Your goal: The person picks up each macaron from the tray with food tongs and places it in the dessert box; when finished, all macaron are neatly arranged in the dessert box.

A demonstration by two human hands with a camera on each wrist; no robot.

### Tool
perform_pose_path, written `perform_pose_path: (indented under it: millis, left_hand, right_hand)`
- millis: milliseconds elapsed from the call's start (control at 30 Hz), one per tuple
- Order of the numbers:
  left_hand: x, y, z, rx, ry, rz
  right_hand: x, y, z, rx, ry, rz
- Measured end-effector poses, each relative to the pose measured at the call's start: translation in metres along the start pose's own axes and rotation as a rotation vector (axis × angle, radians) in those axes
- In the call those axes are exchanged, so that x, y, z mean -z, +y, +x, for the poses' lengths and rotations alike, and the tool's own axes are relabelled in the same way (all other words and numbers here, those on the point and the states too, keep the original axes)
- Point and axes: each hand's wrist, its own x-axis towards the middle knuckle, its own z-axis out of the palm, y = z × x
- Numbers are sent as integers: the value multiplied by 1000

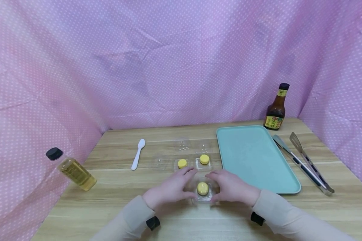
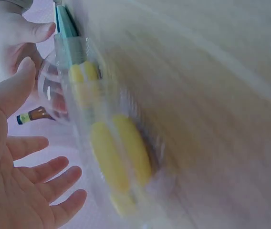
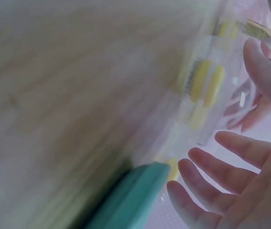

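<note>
Far left in the head view, can see a clear bottle (image 1: 76,173), black-capped, leaning in that view and part filled with pale yellow liquid. Then a white spoon (image 1: 137,155), and right of it some clear shells (image 1: 159,163), too see-through to sort into lids and bases. Nearer, the person's left grip (image 1: 170,189), with fingers spread and lightly bent. Just past its fingertips, a yellow macaron (image 1: 182,163) in the left box (image 1: 176,168). Between both grips, another macaron (image 1: 202,188) in the near box (image 1: 205,199), with a clear dome (image 2: 49,93) in the wrist views; cannot tell whether closed down, nor whether touched by any finger. Behind, a third macaron (image 1: 204,159) in the right box (image 1: 211,166). Then the right grip (image 1: 235,187), likewise spread, at the near box's right side. On both arms, pale sleeves (image 1: 268,201), cut off by the lower edge. Further right, a pale green tray (image 1: 253,157), then a brown bottle (image 1: 277,108) with a yellow label (image 1: 274,122); can make out red and green patches and lettering too small to read. Last on the tabletop (image 1: 114,187), right of the tray, metal tongs (image 1: 297,160) with dark handles, spread at the far end
</note>
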Motion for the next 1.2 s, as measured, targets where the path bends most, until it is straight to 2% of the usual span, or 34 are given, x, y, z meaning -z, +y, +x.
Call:
perform_pose_path:
  millis: [200, 367, 567, 700, 867, 967, 1200]
  left_hand:
    - [11, -5, -6, 16, 64, -41]
    - [16, -15, -12, 56, 134, -59]
    - [20, -37, -19, 85, 257, -81]
    - [23, -55, -22, 135, 316, -68]
    - [25, -74, -24, 232, 322, -82]
    - [25, -83, -25, 285, 300, -82]
    - [23, -99, -22, 357, 246, -64]
  right_hand:
    - [8, 2, -1, 11, 34, -15]
    - [11, 5, -4, 6, 51, -4]
    - [10, 6, -9, 6, 74, 21]
    - [10, 6, -11, 19, 121, 18]
    - [9, 6, -12, 33, 164, 17]
    - [10, 6, -12, 33, 184, 33]
    - [11, 4, -11, 26, 202, 52]
